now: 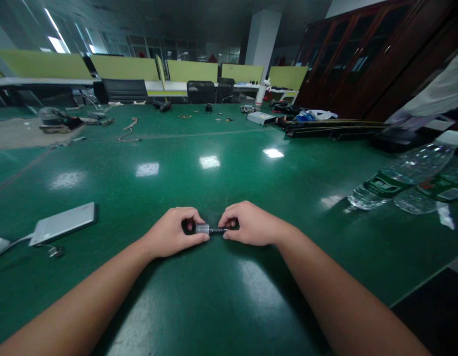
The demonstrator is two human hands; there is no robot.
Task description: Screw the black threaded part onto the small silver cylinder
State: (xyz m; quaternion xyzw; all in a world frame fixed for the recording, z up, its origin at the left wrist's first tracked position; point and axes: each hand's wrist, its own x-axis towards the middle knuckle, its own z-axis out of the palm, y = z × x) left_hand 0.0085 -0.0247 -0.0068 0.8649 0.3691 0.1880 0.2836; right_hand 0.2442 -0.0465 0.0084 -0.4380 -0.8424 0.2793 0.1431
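Note:
Near the middle of the green table (pixel 214 188), a small part with a grey cylinder (pixel 203 228) and a thin dark shaft (pixel 216 231) lies level between my hands. My left hand (pixel 179 231) pinches the grey cylinder between thumb and fingers. The right end of the dark shaft is in the fingertips of my right hand (pixel 249 225). Cylinder and shaft appear joined in one line. My fingers hide both outer ends of the part.
On the left lies a flat silver device (pixel 64 223) with a white cable and a small metal piece (pixel 55 251) beside it. Two clear bottles (pixel 403 173) stand at the right. Farther back are a white box (pixel 260 117), long dark strips (pixel 325 129) and a cord (pixel 128 131).

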